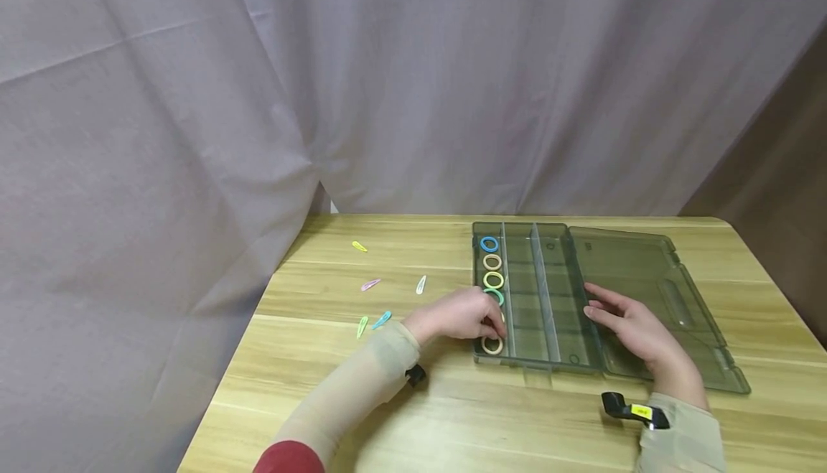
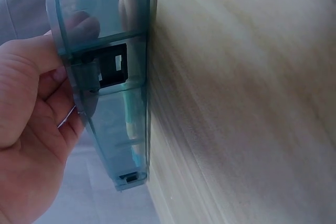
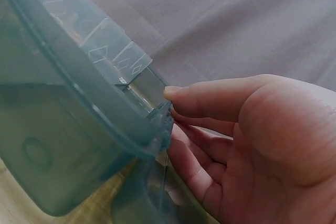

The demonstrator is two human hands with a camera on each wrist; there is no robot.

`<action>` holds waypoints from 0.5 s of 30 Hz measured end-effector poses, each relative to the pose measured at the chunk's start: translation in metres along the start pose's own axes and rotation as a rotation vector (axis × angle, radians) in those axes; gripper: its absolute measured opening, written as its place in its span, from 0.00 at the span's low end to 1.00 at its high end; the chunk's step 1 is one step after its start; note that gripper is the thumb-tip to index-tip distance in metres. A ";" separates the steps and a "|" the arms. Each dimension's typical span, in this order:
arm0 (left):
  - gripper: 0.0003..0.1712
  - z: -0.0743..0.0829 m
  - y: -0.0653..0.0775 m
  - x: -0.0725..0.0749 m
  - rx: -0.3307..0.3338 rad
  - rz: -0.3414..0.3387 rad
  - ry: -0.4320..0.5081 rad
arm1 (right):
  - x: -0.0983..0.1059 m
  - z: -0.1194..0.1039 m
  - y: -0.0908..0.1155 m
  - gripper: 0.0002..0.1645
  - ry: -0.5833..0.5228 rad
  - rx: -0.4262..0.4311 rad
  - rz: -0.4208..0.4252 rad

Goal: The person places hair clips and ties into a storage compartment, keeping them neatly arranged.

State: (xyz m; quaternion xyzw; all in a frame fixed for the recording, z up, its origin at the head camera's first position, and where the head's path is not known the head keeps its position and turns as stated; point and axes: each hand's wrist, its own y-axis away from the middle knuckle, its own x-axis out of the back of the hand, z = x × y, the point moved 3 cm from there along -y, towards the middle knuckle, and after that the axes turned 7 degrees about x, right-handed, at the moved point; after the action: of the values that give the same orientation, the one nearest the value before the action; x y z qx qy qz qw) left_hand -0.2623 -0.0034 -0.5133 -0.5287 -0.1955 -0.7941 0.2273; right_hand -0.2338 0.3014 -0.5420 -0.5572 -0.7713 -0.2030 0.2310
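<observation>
A translucent grey-green divided storage box (image 1: 548, 301) lies on the table with its lid folded out to the right. My left hand (image 1: 461, 313) reaches over the box's left wall, fingers bent down into the left compartment close above a beige hair tie (image 1: 492, 346). The left wrist view shows its thumb at the rim and fingertips through the wall, no tie visible between them. Farther back in that compartment lie green (image 1: 496, 292), yellow (image 1: 493, 280), another beige (image 1: 492, 262) and blue (image 1: 489, 244) hair ties. My right hand (image 1: 636, 326) touches the hinged edge with extended thumb and index finger.
Left of the box, several snap hair clips lie on the wooden table (image 1: 452, 423): yellow (image 1: 359, 246), pink (image 1: 370, 285), white (image 1: 421, 285), blue (image 1: 382, 319) and green (image 1: 362, 326). The opened lid (image 1: 646, 265) spreads right. A grey curtain (image 1: 413, 100) hangs behind.
</observation>
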 end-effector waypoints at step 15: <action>0.06 -0.005 -0.002 0.002 -0.043 -0.003 0.111 | 0.001 -0.001 -0.001 0.42 -0.014 0.006 0.004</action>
State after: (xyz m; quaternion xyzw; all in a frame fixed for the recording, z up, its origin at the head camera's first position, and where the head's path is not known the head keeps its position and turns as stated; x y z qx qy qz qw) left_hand -0.2680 -0.0051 -0.5131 -0.4884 -0.1662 -0.8265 0.2253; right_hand -0.2345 0.3015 -0.5412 -0.5592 -0.7726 -0.1963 0.2278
